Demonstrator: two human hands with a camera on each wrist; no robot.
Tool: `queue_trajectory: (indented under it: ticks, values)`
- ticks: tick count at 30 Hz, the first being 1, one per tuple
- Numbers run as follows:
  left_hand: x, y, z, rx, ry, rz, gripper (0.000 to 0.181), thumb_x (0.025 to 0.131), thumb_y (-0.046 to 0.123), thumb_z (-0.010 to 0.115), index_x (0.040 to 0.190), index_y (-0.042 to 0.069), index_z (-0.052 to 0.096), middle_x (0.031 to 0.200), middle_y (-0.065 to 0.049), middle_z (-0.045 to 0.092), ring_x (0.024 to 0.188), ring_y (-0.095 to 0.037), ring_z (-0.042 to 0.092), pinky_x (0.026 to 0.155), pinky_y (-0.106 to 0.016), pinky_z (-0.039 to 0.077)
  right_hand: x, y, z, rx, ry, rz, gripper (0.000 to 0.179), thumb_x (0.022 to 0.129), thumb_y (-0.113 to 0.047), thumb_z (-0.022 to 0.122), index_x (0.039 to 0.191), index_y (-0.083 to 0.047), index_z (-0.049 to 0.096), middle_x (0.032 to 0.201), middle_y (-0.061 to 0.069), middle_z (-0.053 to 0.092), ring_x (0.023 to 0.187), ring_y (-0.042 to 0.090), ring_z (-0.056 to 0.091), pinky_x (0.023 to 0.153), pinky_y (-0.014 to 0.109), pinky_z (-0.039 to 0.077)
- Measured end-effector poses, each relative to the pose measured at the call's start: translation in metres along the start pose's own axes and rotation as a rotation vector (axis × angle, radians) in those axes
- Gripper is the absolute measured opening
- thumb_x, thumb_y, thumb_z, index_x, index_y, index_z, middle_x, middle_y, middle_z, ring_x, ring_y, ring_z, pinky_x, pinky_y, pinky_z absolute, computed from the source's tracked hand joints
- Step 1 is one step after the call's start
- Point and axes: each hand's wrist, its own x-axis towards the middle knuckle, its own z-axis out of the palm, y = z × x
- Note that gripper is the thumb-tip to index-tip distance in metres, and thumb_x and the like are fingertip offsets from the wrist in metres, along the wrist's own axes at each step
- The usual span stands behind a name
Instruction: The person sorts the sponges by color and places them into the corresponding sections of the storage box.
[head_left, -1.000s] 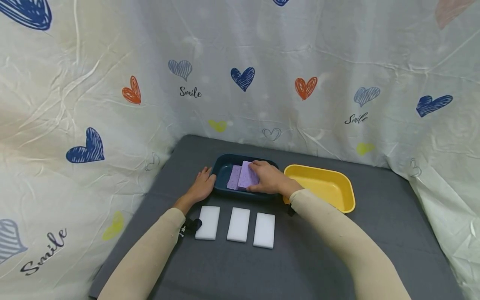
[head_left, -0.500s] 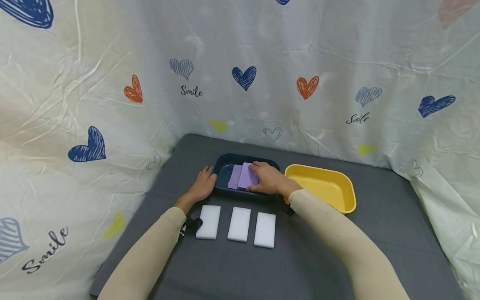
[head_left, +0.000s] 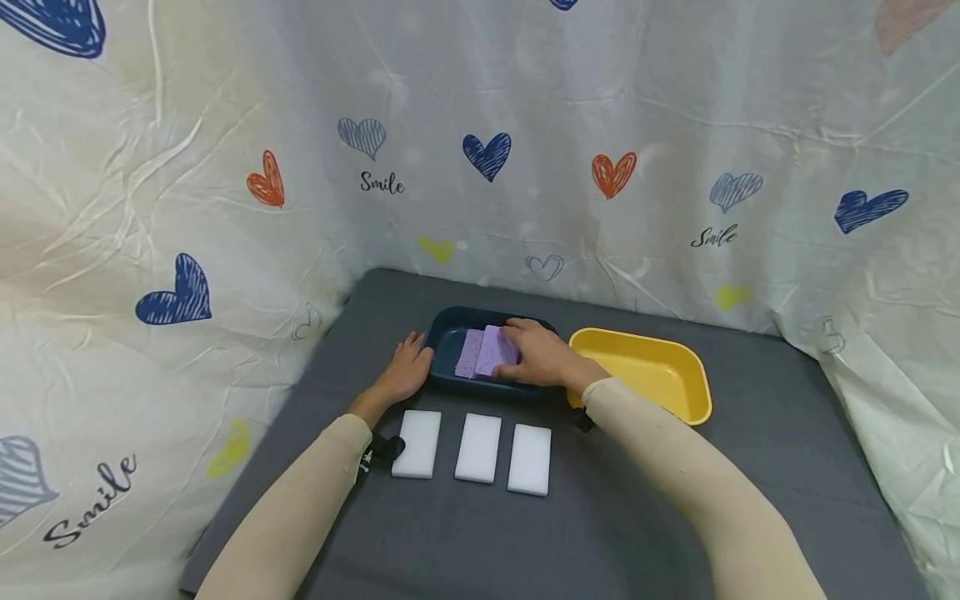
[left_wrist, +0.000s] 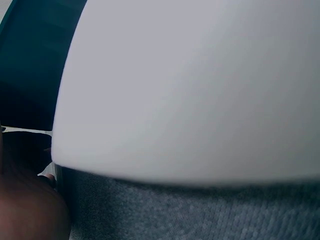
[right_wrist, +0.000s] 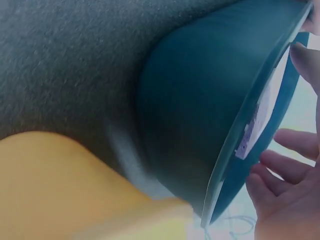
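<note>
In the head view, two purple sponges lie in the dark blue tray (head_left: 442, 354). The right sponge (head_left: 492, 351) partly overlaps the left sponge (head_left: 468, 353). My right hand (head_left: 546, 357) is over the tray's right side with thumb and fingers spread beside the right sponge. In the right wrist view, the fingers (right_wrist: 285, 167) are loosely bent, with a gap between them and the sponge's corner (right_wrist: 245, 142). My left hand (head_left: 406, 372) rests against the tray's left end, fingers extended. The left wrist view is mostly filled by a white block (left_wrist: 190, 90).
A yellow tray (head_left: 693, 383) stands right of the blue one, partly behind my right forearm. Three white blocks lie in a row in front: left block (head_left: 417, 444), middle block (head_left: 477, 448), right block (head_left: 529, 460). A grey cloth (head_left: 600, 517) covers the table.
My right hand has loosened from the right purple sponge and shifted slightly to the right. The sponge has settled lower in the blue tray. My left hand stays put.
</note>
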Motion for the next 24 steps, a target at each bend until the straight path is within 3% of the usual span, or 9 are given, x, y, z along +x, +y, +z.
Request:
queue_trajectory:
  ticks: [5,15,24]
  values:
    - [0.006,-0.011,0.005,0.006,0.012,0.009,0.082,0.106,0.045,0.023,0.171,-0.004,0.028,0.179,-0.026,0.025,0.172,-0.042,0.005,0.138,-0.061,-0.001,-0.004,0.004,-0.003,0.013,0.017,0.031,0.081,0.101,-0.050,0.075,0.163,-0.005,0.050,0.174,0.018,0.043,0.159,0.038,0.043,0.132,0.055,0.036]
    - [0.000,0.000,0.002,-0.038,0.028,0.003,0.076,0.108,0.039,0.034,0.169,-0.007,0.031,0.178,-0.030,0.024,0.170,-0.046,0.005,0.137,-0.064,0.000,-0.016,0.016,-0.015,0.014,0.117,-0.002,0.067,0.108,-0.042,0.068,0.159,-0.001,0.054,0.170,0.021,0.046,0.159,0.039,0.044,0.131,0.055,0.037]
    - [0.003,-0.003,-0.001,-0.008,0.016,0.000,0.075,0.113,0.045,0.035,0.171,-0.002,0.031,0.178,-0.027,0.027,0.171,-0.044,0.007,0.138,-0.063,0.000,-0.028,0.031,-0.026,0.025,0.200,0.017,0.061,0.109,-0.036,0.064,0.158,-0.001,0.056,0.169,0.021,0.047,0.158,0.040,0.043,0.130,0.058,0.038]
